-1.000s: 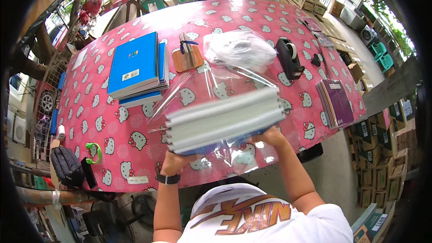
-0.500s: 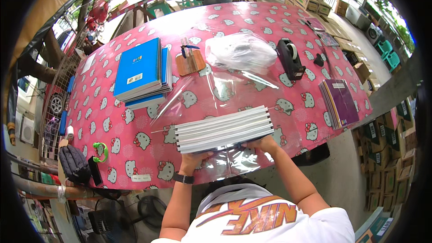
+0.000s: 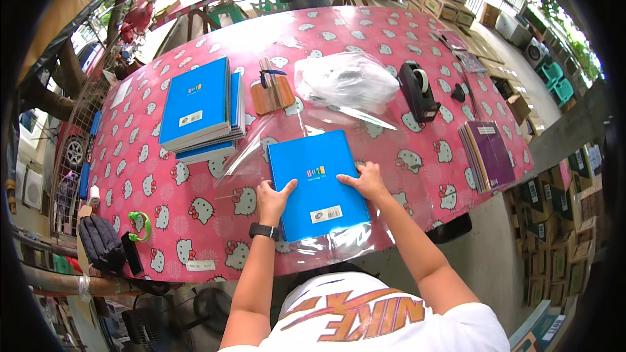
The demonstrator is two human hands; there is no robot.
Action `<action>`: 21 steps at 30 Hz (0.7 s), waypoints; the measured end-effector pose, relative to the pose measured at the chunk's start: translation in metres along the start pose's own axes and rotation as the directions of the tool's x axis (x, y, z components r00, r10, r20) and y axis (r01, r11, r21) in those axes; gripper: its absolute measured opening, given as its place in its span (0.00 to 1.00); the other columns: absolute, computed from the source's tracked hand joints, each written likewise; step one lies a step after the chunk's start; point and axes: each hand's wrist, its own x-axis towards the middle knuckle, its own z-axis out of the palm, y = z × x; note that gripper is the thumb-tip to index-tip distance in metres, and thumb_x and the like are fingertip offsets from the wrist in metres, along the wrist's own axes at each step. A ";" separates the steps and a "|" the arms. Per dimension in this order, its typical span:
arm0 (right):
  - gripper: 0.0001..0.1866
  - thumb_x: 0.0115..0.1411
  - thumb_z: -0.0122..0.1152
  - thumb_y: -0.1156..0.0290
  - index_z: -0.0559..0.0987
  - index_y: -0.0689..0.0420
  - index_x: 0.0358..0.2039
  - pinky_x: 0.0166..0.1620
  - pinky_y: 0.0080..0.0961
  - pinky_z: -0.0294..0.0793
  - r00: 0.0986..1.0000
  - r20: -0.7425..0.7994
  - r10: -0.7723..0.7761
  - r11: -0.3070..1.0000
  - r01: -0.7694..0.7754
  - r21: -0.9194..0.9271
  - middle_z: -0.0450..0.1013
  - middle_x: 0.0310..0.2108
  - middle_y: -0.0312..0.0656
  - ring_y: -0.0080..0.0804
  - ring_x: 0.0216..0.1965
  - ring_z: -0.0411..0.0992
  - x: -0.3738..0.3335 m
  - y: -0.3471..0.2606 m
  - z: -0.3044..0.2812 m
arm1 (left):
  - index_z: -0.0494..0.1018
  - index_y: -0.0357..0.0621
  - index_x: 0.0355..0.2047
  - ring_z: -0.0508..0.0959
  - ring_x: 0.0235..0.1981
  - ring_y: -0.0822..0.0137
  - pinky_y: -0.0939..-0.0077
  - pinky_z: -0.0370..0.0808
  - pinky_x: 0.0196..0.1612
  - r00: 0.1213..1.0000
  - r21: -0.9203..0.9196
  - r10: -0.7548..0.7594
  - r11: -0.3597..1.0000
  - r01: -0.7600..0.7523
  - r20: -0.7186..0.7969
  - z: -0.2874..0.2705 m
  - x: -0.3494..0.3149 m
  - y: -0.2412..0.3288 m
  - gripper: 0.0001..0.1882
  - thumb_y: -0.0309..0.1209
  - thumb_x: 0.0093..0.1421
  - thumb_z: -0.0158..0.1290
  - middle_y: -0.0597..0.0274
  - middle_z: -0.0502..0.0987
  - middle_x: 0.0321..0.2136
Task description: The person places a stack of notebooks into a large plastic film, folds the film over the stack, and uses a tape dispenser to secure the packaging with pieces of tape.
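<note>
Both hands lie flat on the blue notebook stack (image 3: pixel 317 184) at frame centre; left hand (image 3: pixel 272 199) and right hand (image 3: pixel 367 181) with fingers spread, gripping nothing; clear plastic sheet (image 3: pixel 261 140) beneath, on the pink worktop (image 3: pixel 195 221).

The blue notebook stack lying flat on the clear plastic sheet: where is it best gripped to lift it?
Probably by its two long side edges, one hand from each side. The blue notebook stack lies flat, cover up, and the left hand and right hand already rest at those edges, above the clear plastic sheet.
</note>
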 end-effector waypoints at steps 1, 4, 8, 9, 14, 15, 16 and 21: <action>0.41 0.45 0.63 0.39 0.75 0.69 0.43 0.45 0.36 0.72 0.988 -0.127 -0.093 0.942 0.046 -0.331 0.71 0.41 0.55 0.45 0.41 0.72 0.004 0.015 0.004 | 0.65 0.24 0.44 0.71 0.46 0.49 0.59 0.69 0.47 0.998 0.021 -0.019 1.000 0.018 0.060 0.002 0.000 0.006 0.49 0.63 0.40 0.60 0.39 0.70 0.42; 0.43 0.45 0.59 0.35 0.75 0.68 0.42 0.51 0.40 0.65 0.999 0.031 0.017 0.996 -0.015 -0.086 0.69 0.42 0.57 0.49 0.48 0.66 0.005 0.009 0.005 | 0.65 0.24 0.44 0.73 0.44 0.53 0.63 0.69 0.47 0.998 -0.017 -0.029 0.999 0.030 0.059 0.006 0.006 -0.014 0.48 0.63 0.42 0.59 0.40 0.70 0.42; 0.35 0.50 0.59 0.42 0.76 0.67 0.39 0.48 0.38 0.66 0.982 -0.143 -0.126 0.963 0.156 0.221 0.71 0.40 0.56 0.49 0.46 0.66 -0.001 0.034 -0.002 | 0.64 0.26 0.50 0.70 0.48 0.51 0.63 0.66 0.51 0.991 -0.402 -0.021 0.913 0.073 0.132 0.011 0.008 -0.060 0.45 0.59 0.49 0.55 0.40 0.69 0.45; 0.35 0.50 0.59 0.42 0.76 0.67 0.39 0.48 0.38 0.66 0.981 -0.159 -0.110 0.966 0.143 0.216 0.71 0.40 0.56 0.49 0.46 0.66 -0.010 0.051 -0.016 | 0.62 0.28 0.52 0.69 0.48 0.51 0.64 0.65 0.52 0.987 -0.453 0.011 0.889 0.064 0.160 0.013 -0.004 -0.065 0.42 0.57 0.52 0.54 0.41 0.69 0.45; 0.20 0.43 0.58 0.73 0.76 0.62 0.41 0.48 0.35 0.65 0.974 -0.087 -0.211 0.972 0.200 -0.123 0.71 0.39 0.51 0.47 0.43 0.67 -0.067 0.078 -0.049 | 0.58 0.31 0.56 0.68 0.48 0.51 0.63 0.64 0.53 0.938 -0.646 0.274 0.760 -0.074 0.214 -0.019 -0.090 -0.057 0.38 0.41 0.51 0.58 0.45 0.68 0.47; 0.25 0.38 0.54 0.80 0.76 0.59 0.42 0.46 0.38 0.65 0.934 -0.035 -0.356 0.930 0.350 -0.114 0.69 0.42 0.47 0.46 0.46 0.65 -0.077 0.075 -0.034 | 0.56 0.32 0.57 0.68 0.47 0.50 0.63 0.64 0.52 0.892 -0.424 0.408 0.855 -0.299 0.195 -0.029 -0.098 -0.052 0.40 0.36 0.47 0.59 0.46 0.68 0.48; 0.25 0.38 0.57 0.78 0.75 0.58 0.43 0.46 0.39 0.65 0.921 -0.004 -0.390 0.898 0.379 -0.225 0.68 0.43 0.46 0.46 0.46 0.65 -0.090 0.071 -0.023 | 0.55 0.33 0.59 0.69 0.46 0.50 0.62 0.64 0.52 0.817 -0.170 0.534 0.845 -0.507 0.217 -0.033 -0.104 -0.052 0.42 0.30 0.44 0.60 0.46 0.68 0.48; 0.28 0.40 0.66 0.68 0.73 0.56 0.46 0.43 0.41 0.67 0.898 -0.093 -0.429 0.852 0.368 -0.373 0.65 0.45 0.44 0.46 0.45 0.64 -0.101 0.053 0.007 | 0.52 0.35 0.60 0.69 0.43 0.48 0.59 0.65 0.50 0.881 -0.035 0.471 0.882 -0.470 0.042 -0.008 -0.099 -0.062 0.47 0.23 0.38 0.61 0.46 0.70 0.45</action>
